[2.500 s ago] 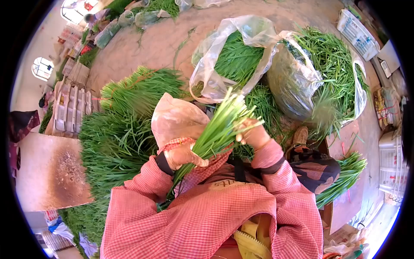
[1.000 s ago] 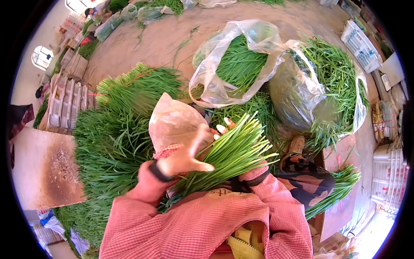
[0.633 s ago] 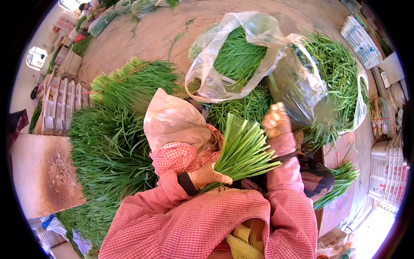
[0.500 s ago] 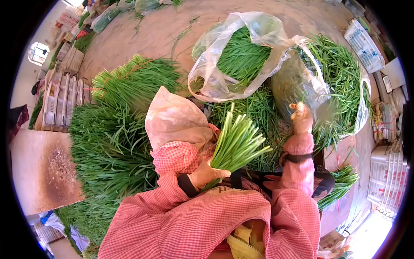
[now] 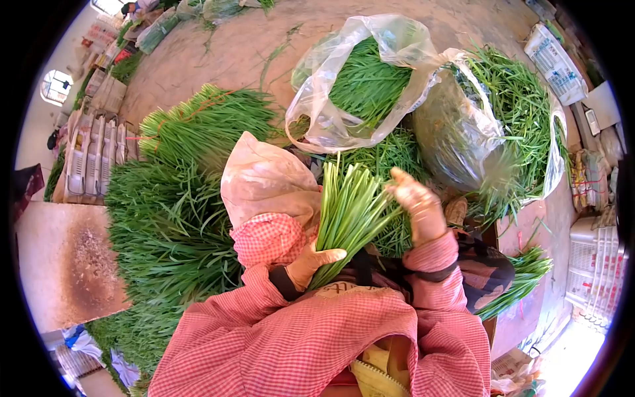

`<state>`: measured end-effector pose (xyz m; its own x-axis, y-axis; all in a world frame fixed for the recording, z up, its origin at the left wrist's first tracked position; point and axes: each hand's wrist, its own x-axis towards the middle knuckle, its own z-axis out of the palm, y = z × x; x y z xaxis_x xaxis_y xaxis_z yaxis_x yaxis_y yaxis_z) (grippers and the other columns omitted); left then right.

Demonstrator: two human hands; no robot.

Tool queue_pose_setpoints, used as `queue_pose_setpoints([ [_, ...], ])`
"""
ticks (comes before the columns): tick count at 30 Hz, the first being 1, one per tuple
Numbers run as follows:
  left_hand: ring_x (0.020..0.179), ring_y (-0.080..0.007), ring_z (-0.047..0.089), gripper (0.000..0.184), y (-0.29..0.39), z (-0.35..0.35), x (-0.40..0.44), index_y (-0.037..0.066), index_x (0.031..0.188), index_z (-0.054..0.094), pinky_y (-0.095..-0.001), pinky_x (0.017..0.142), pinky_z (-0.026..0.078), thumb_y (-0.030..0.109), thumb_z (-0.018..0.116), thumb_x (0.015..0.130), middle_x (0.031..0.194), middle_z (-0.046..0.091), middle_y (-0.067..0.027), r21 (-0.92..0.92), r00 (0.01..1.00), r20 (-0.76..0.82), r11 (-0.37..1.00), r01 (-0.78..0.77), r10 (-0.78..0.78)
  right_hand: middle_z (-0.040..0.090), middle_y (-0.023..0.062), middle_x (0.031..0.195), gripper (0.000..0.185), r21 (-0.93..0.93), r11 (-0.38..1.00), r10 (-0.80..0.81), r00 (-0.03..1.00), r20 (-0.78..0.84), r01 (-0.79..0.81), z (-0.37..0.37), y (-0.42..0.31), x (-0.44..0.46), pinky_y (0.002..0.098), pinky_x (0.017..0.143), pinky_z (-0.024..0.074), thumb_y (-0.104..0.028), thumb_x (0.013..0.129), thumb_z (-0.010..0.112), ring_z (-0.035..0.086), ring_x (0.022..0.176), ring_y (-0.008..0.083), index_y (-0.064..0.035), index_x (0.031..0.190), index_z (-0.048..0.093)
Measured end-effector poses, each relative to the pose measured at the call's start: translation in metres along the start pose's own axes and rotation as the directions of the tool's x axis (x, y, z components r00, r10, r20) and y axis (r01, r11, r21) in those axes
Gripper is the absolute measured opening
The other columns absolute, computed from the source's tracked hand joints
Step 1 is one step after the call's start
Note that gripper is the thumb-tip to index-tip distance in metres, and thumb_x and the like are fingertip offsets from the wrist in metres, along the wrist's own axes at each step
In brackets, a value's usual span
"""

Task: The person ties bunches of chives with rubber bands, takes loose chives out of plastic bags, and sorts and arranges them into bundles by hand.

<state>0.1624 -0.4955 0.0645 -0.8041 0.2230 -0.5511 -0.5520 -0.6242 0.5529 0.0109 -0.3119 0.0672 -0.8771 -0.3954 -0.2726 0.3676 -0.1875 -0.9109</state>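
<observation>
My left hand point(image 5: 309, 263) is wrapped round the lower part of a bunch of garlic chives point(image 5: 347, 215), its thumb lying across the stalks. The pale cut ends point up and away from me. My right hand point(image 5: 420, 208), a little blurred, is just right of the pale ends with its fingers stretched towards them; I see nothing held in it. Loose chives point(image 5: 403, 155) lie in a heap beyond both hands. On the left, by my covered knee point(image 5: 268, 175), stands a large mass of leafy chives point(image 5: 172, 225).
An open clear plastic bag point(image 5: 307, 109) with chives stands ahead. Right of it is another bag point(image 5: 456, 126) beside loose, tangled leaves point(image 5: 519, 119). A tied bundle point(image 5: 205, 122) lies at far left. Plastic crates point(image 5: 92, 155) and a stained board point(image 5: 73, 264) are along the left side.
My right hand has come left and towards me, from beside the right-hand bag to the bunch's pale ends. The bunch has tilted more upright in my left hand.
</observation>
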Motion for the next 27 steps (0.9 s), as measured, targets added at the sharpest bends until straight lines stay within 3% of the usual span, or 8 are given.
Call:
queue_pose_setpoints([
  [4,0.102,-0.0154,0.050,0.050,-0.007,-0.010,0.005,0.003,0.120,0.046,-0.0273,0.088,0.040,0.014,0.064,0.075,0.111,0.054,-0.0054,0.185,0.998,0.033,0.981,-0.064,0.059,0.058,0.0068,0.108,0.037,0.185,0.957,-0.138,0.913,-0.385,0.223,-0.059,-0.045,0.024,0.0294,0.080,0.0413,-0.023,0.079,0.063,0.055,0.094,0.0173,-0.0027,0.109,0.055],
  [5,0.100,-0.0147,0.051,0.050,-0.005,-0.009,0.004,0.003,0.120,0.046,-0.0266,0.086,0.041,0.014,0.064,0.075,0.111,0.054,-0.0052,0.134,0.999,0.023,0.990,-0.041,0.038,0.055,0.0110,0.114,0.047,-0.180,0.959,-0.274,0.870,-0.409,0.218,-0.073,-0.046,0.025,0.0325,0.086,0.0392,-0.025,0.079,0.063,0.052,0.101,0.0206,-0.0009,0.117,0.049],
  [8,0.089,-0.0130,0.054,0.050,0.012,-0.006,-0.002,0.003,0.120,0.045,-0.0238,0.076,0.044,0.018,0.063,0.075,0.104,0.055,-0.0059,0.095,0.999,0.027,0.995,-0.032,0.030,0.035,0.0189,0.133,0.088,-0.558,0.794,-0.403,0.895,-0.189,0.240,-0.055,-0.039,-0.007,0.0366,0.102,0.0248,-0.027,0.073,0.070,0.035,0.122,0.0254,0.0010,0.136,0.015],
  [10,0.081,-0.0127,0.054,0.048,0.017,-0.010,-0.003,0.005,0.119,0.044,-0.0244,0.069,0.046,0.018,0.062,0.077,0.098,0.055,-0.0062,-0.094,0.971,0.230,0.992,0.085,-0.061,0.011,0.0219,0.143,0.112,-0.425,0.905,0.063,0.987,0.149,0.007,-0.078,0.021,-0.019,0.0374,0.106,0.0143,-0.042,0.067,0.072,0.013,0.132,0.0281,-0.0036,0.137,-0.008],
  [16,0.078,-0.0129,0.054,0.054,0.031,0.012,0.004,0.004,0.120,0.042,-0.0251,0.068,0.046,0.027,0.064,0.076,0.104,0.054,-0.0094,0.204,0.850,0.422,0.946,0.251,-0.316,0.046,0.0107,0.122,0.077,0.492,0.806,0.027,0.851,0.525,-0.330,0.049,0.020,-0.021,0.0366,0.090,0.0424,-0.029,0.072,0.071,0.048,0.110,0.0225,-0.0056,0.133,0.029],
  [22,0.124,-0.0236,0.030,0.098,0.054,0.006,0.024,0.000,0.137,0.011,-0.0311,0.102,0.023,0.029,0.074,0.067,0.131,0.035,-0.0156,0.471,0.922,0.304,0.803,-0.365,0.241,0.060,0.0036,0.089,0.058,0.435,0.893,0.032,0.980,0.197,-0.117,0.067,0.016,-0.013,0.0282,0.074,0.0480,-0.011,0.072,0.070,0.057,0.082,0.0144,-0.0057,0.122,0.042],
  [24,0.125,-0.0247,0.027,0.111,0.057,0.034,0.019,-0.001,0.137,0.005,-0.0290,0.103,0.022,0.031,0.078,0.060,0.133,0.031,-0.0162,0.881,0.981,0.094,0.444,-0.160,0.168,0.060,0.0018,0.091,0.059,0.291,0.957,0.009,1.000,0.015,-0.013,0.080,0.011,-0.020,0.0284,0.075,0.0468,-0.010,0.071,0.072,0.056,0.083,0.0136,-0.0048,0.122,0.042],
  [27,0.096,-0.0199,0.051,0.095,0.045,0.028,0.046,0.004,0.137,0.016,-0.0286,0.085,0.040,0.021,0.074,0.063,0.113,0.050,-0.0154,0.587,0.954,0.292,0.800,-0.124,-0.066,0.058,0.0047,0.099,0.052,0.317,0.943,-0.092,0.995,-0.039,0.099,0.068,-0.006,-0.003,0.0295,0.079,0.0448,-0.017,0.077,0.066,0.055,0.091,0.0157,-0.0054,0.122,0.043],
])
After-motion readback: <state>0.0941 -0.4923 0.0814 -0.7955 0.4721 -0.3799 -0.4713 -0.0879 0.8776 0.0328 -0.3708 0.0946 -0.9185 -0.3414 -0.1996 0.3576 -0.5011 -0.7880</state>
